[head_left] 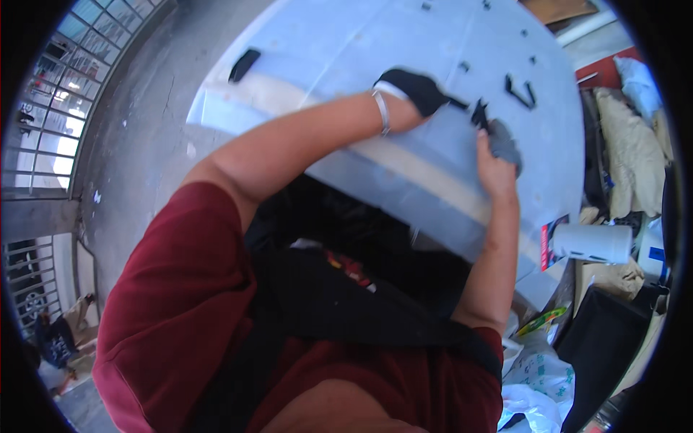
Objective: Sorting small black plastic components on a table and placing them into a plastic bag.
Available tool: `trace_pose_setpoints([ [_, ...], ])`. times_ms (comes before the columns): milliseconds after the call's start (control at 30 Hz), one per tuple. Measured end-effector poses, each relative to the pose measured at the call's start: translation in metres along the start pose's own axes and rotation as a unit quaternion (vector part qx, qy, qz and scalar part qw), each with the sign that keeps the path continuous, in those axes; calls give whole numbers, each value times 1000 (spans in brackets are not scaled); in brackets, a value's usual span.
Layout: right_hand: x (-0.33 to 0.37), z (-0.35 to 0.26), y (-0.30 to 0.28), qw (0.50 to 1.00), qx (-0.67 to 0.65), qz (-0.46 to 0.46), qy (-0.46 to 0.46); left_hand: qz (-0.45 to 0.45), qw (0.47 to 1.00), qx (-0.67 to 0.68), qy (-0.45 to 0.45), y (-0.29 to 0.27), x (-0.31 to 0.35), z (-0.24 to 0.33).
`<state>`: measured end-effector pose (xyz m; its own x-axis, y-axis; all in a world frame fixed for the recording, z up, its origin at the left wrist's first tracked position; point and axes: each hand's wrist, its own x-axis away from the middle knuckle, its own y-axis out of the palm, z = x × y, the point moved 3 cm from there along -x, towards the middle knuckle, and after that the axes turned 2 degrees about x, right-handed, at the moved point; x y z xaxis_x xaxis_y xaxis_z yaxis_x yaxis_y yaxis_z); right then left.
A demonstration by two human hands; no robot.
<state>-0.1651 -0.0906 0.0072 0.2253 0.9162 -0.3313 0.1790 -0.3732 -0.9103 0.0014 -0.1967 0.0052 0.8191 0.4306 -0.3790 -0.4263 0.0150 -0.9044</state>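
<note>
My left hand [419,97], in a dark glove with a pale band at the wrist, reaches over a white-covered table [317,43]. It looks closed, and a thin dark piece [455,103] juts from its fingers; I cannot make out what it is. Across from it my right hand [499,155], partly covered in grey with a bare thumb showing, grips a small black part [480,114]. The two dark pieces point at each other with a narrow gap. Just beyond, a V-shaped black part [520,94] lies on the table.
Several small black bits, one a dark clip-like piece [463,66], dot the far tabletop. A black oblong piece [244,65] lies near its left edge. A white cylindrical container [593,242], a black box [605,325] and plastic bags [538,379] crowd the right side.
</note>
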Motion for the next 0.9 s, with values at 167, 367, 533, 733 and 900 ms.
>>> trace_pose_setpoints([
  [167,14,-27,-20,994,100,-45,6,58,998,7,15,-3,-1,5],
  [367,15,-40,-12,968,222,-105,-58,27,998,12,-55,-14,14,3],
  [533,36,-48,-16,997,45,-28,-49,-98,993,-46,45,-24,34,-6],
  [733,68,-85,-34,968,-233,41,-86,-104,966,154,-180,-34,71,3],
  [900,79,-118,-54,946,-258,-12,-194,-146,920,334,-143,-94,100,48],
])
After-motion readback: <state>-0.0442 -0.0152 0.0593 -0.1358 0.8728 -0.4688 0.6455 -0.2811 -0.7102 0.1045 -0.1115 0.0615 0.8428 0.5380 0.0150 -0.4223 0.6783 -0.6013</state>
